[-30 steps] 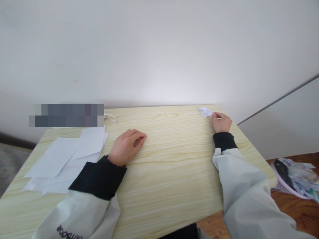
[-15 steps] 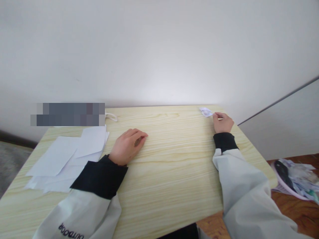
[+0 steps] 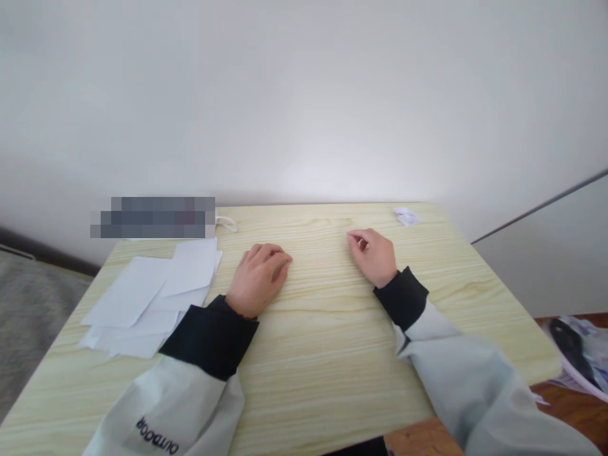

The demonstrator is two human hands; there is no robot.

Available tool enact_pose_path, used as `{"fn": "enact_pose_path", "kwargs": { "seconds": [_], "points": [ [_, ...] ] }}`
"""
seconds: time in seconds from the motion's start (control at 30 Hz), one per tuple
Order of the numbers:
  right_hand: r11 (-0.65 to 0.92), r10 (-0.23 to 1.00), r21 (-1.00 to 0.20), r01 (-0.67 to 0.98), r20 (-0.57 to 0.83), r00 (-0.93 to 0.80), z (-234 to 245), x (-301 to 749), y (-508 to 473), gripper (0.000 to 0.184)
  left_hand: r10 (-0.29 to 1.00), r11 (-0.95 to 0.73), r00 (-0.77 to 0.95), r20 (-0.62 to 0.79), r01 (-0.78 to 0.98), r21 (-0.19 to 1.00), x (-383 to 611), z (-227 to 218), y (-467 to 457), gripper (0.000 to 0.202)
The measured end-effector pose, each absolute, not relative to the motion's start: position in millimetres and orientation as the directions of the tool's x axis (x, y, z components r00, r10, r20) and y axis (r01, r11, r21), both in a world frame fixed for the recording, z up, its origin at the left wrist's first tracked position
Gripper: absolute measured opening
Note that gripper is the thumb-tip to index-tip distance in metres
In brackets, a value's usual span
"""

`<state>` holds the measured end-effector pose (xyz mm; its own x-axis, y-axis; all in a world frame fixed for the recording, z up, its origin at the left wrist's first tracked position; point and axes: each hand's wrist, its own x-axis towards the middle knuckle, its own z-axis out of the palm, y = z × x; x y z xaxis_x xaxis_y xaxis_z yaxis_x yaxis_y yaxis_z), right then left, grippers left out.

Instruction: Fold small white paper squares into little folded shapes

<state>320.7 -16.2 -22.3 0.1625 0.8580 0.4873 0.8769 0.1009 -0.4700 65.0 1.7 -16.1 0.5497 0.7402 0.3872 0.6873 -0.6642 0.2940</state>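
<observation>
We see a pale table (image 3: 323, 361) with wood-like grain of light yellow, and its far edge stands against a plain wall (image 3: 304, 95), white-grey and brighter toward the middle. On this surface rest both our hands. The left one (image 3: 256, 282), near the middle, is curled with its palm down, and the tips of its thumb and forefinger are brought together. The right one (image 3: 373, 256) lies to the right of it, well apart, also with thumb and fingertips pressed together; whether something very small is between them, we cannot tell. Beyond the right hand, near the far right corner, lies a small crumpled white paper (image 3: 406, 216), touched by neither hand. At the left side, some white sheets (image 3: 126, 294) overlap in an uneven pile, just beside our left sleeve (image 3: 166, 405), which is light grey with a black cuff. Behind these sheets stands a thing hidden by blurred squares (image 3: 156, 218), and near it a white loop (image 3: 228, 223) lies on the table. To the right, a dark slanting line (image 3: 536, 206) crosses the wall. Below, on the brown floor (image 3: 420, 440), we find a pinkish basket (image 3: 577, 375) with a black object (image 3: 565, 335) inside.
</observation>
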Motion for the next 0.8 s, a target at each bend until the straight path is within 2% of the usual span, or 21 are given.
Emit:
{"fn": "enact_pose_path", "kwargs": {
  "seconds": [0.13, 0.2, 0.33, 0.47, 0.57, 0.8],
  "points": [
    [0.252, 0.906, -0.477, 0.842, 0.421, -0.032, -16.7, 268.6, -19.2, 0.019, 0.757, -0.644, 0.570, 0.320, 0.735, 0.214, 66.2, -10.3, -5.2, 0.021],
    [0.283, 0.914, -0.500, 0.818, 0.400, -0.071, -15.3, 254.3, -18.5, 0.019, 0.766, -0.637, 0.589, 0.259, 0.750, 0.177, 60.4, -0.9, -8.2, 0.023],
    [0.255, 0.927, -0.520, 0.815, 0.372, -0.052, -17.2, 248.0, -14.9, 0.017, 0.861, -0.501, 0.484, 0.157, 0.861, 0.089, 26.8, 27.4, -9.1, 0.032],
    [0.250, 0.929, -0.533, 0.809, 0.367, -0.045, -20.5, 250.9, -13.1, 0.016, 0.946, -0.322, 0.322, -0.028, 0.947, 0.003, -17.0, 41.0, -2.8, 0.058],
    [0.263, 0.928, -0.528, 0.808, 0.367, -0.062, -20.6, 250.6, -13.2, 0.017, 0.940, -0.294, 0.288, -0.184, 0.956, -0.006, -34.1, 35.3, 1.0, 0.056],
    [0.281, 0.926, -0.528, 0.802, 0.368, -0.083, -19.5, 250.0, -13.6, 0.019, 0.958, -0.270, 0.272, -0.088, 0.962, 0.029, -37.4, 25.4, 1.5, 0.045]
  ]
}}
